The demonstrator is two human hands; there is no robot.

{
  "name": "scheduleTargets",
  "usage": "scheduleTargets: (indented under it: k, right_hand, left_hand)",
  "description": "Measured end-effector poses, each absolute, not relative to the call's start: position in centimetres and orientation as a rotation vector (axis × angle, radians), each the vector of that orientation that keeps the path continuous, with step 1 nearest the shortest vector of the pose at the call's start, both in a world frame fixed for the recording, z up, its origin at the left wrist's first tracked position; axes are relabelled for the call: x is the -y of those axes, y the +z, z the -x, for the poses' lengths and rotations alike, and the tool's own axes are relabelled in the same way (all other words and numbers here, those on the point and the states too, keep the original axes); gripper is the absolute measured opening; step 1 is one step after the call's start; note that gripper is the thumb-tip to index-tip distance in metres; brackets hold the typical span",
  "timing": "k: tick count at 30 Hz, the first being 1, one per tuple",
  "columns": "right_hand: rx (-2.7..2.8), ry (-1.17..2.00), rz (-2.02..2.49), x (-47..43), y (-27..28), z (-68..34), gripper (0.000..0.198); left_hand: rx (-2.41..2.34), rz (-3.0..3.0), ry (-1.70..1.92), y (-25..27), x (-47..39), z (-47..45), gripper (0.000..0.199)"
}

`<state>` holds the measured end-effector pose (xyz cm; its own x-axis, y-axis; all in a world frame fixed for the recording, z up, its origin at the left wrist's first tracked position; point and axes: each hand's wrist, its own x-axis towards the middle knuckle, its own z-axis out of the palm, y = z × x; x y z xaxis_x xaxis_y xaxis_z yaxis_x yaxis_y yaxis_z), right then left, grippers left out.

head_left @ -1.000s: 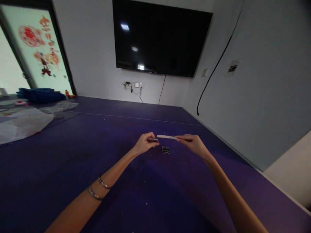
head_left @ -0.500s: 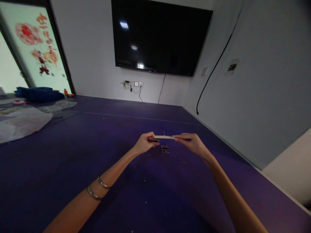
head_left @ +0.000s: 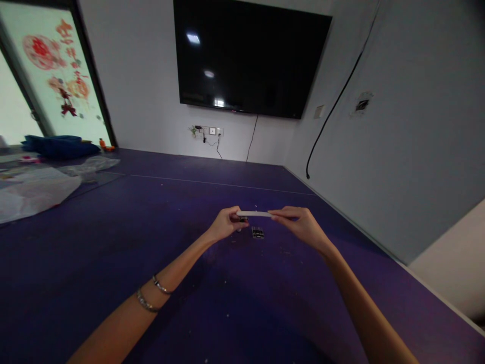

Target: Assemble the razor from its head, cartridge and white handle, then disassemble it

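Between my two hands a thin white strip (head_left: pixel 254 214) is stretched level above the purple surface. My left hand (head_left: pixel 225 223) is closed on its left end and also holds a small dark piece (head_left: pixel 243 219), mostly covered by the fingers, so its kind is unclear. My right hand (head_left: pixel 297 222) pinches the strip's right end between thumb and fingers. Just below the strip, a small dark square piece like a circuit board (head_left: pixel 258 232) lies flat on the surface, touched by neither hand.
The purple surface (head_left: pixel 182 212) runs back to the wall. At the left lie white plastic sheeting (head_left: pixel 41 192), a dark blue cloth bundle (head_left: pixel 60 146) and a small orange object (head_left: pixel 103 143). A black cable (head_left: pixel 333 108) hangs at the right; a television (head_left: pixel 250 55) is mounted behind.
The white strip has slid slightly left towards my left hand, and my right hand has shifted a little left with it. The dark square piece lies where it was.
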<state>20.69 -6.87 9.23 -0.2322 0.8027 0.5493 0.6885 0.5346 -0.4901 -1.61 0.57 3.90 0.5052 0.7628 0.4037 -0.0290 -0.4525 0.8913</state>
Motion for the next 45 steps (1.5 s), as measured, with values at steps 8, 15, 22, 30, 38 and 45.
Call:
scheduleTargets:
  k: [8, 15, 22, 30, 38, 45]
  right_hand:
    - [1.964, 0.135, 1.246, 6.7, 9.2, -21.1, 0.024]
    - [1.631, 0.312, 1.204, 5.6, 8.5, -21.6, 0.044]
    - [1.158, 0.770, 1.086, 5.3, 7.5, -19.7, 0.048]
    - [0.864, 1.333, 0.881, 7.3, 7.4, -16.0, 0.037]
    - [0.840, 1.536, 0.867, 8.7, 5.0, -13.8, 0.044]
    - [0.854, 1.527, 0.929, 11.0, 4.3, -13.1, 0.053]
  left_hand:
    - [-0.605, -1.778, 1.046, 3.7, -0.6, 1.4, 0.026]
    - [-0.590, -1.704, 1.016, 3.9, -0.1, 1.5, 0.024]
    - [-0.614, -1.440, 1.177, 3.5, -0.1, 1.1, 0.023]
    - [-0.694, -1.271, 1.245, 2.8, -1.1, 1.0, 0.030]
    - [-0.729, -1.319, 1.280, 1.4, -2.2, 0.8, 0.030]
    - [-0.791, -1.448, 1.325, 0.6, -3.0, 0.6, 0.023]
